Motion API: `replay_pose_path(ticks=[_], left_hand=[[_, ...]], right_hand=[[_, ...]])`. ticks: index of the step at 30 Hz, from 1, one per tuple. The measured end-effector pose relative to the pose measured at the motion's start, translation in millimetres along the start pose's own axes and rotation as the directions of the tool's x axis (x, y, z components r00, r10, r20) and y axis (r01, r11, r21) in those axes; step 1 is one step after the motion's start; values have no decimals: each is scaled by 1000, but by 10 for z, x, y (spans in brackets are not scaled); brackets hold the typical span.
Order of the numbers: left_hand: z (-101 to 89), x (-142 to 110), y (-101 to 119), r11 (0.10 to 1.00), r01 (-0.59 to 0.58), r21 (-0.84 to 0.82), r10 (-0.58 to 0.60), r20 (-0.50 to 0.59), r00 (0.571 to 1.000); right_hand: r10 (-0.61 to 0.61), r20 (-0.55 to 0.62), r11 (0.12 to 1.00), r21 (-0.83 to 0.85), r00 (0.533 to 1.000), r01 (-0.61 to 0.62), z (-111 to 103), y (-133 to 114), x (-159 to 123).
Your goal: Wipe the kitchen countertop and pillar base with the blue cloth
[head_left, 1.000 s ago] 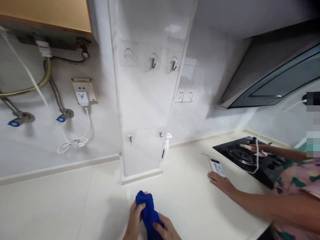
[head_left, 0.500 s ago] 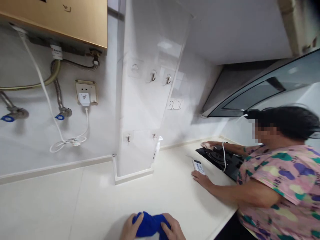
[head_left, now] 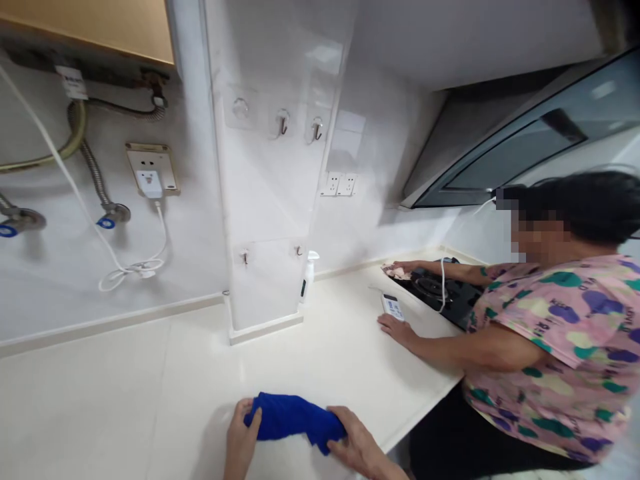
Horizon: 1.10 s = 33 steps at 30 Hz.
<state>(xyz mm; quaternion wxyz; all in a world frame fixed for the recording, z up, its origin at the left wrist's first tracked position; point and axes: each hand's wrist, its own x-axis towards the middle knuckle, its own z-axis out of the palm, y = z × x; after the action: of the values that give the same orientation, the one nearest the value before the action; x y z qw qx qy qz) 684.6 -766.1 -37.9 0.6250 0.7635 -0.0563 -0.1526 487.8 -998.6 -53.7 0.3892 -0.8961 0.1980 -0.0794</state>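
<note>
A blue cloth [head_left: 293, 417] is stretched between my two hands, over the white countertop [head_left: 200, 380] near its front edge. At the cloth's left end, my left hand [head_left: 243, 430] grips it between thumb and fingers. My right hand [head_left: 353, 437] is closed on the right end, where a corner hangs down. The cloth looks folded or bunched into a long strip. Whether its underside touches the counter, I cannot tell.
To the right a co-worker [head_left: 555, 347] leans over the black stove [head_left: 430, 287], one hand on a pale cloth [head_left: 397, 272], the other beside a white phone-like device [head_left: 393, 307]. A spray bottle [head_left: 309, 277] stands behind the hooked pillar [head_left: 270, 200]. A range hood [head_left: 520, 153] juts overhead.
My hands have moved apart, and the blue cloth between them is now longer and flatter. The view has shifted down and slightly right. The co-worker's hand with the pale cloth has shifted toward the stove's far left corner.
</note>
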Motion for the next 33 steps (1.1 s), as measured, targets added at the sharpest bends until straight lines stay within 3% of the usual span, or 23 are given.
replay_pose_path(ticks=[4, 7, 11, 13, 15, 18, 19, 21, 24, 27, 33], left_hand=[[-19, -22, 112, 998, -8, 63, 3, 70, 998], [-60, 11, 314, 995, -71, 64, 64, 99, 993], [-162, 91, 686, 972, -231, 46, 226, 98, 969], [-220, 101, 785, 955, -289, 59, 276, 166, 947], [-262, 56, 760, 947, -311, 85, 274, 298, 914], [-266, -96, 539, 936, -303, 177, 172, 522, 835], [-251, -150, 452, 924, -313, 219, 150, 546, 825], [-207, -227, 307, 899, -327, 290, 142, 513, 846], [-138, -224, 201, 912, -281, 300, 164, 362, 918], [-73, -116, 161, 925, -256, 279, 198, 221, 955], [25, 73, 77, 833, -286, 473, 282, 81, 956]], right_hand=[[2, -74, 999, 49, 997, 2, 72, -29, 62], [-73, -123, 991, 106, 990, 86, -72, -216, 226], [-220, -320, 956, 120, 922, 269, -357, -400, 418], [-241, -404, 950, 87, 882, 300, -367, -362, 463], [-252, -381, 951, 70, 890, 300, -251, -235, 455], [-217, -277, 963, 96, 936, 251, 33, 8, 369], [-189, -268, 968, 110, 945, 225, 116, 73, 338], [-95, -309, 981, 134, 946, 142, 216, 144, 309], [21, -390, 995, 96, 920, 18, 212, 119, 388], [-30, -398, 1000, -9, 917, 29, 166, 35, 580], [-67, -351, 994, -103, 934, 32, 303, -14, 936]])
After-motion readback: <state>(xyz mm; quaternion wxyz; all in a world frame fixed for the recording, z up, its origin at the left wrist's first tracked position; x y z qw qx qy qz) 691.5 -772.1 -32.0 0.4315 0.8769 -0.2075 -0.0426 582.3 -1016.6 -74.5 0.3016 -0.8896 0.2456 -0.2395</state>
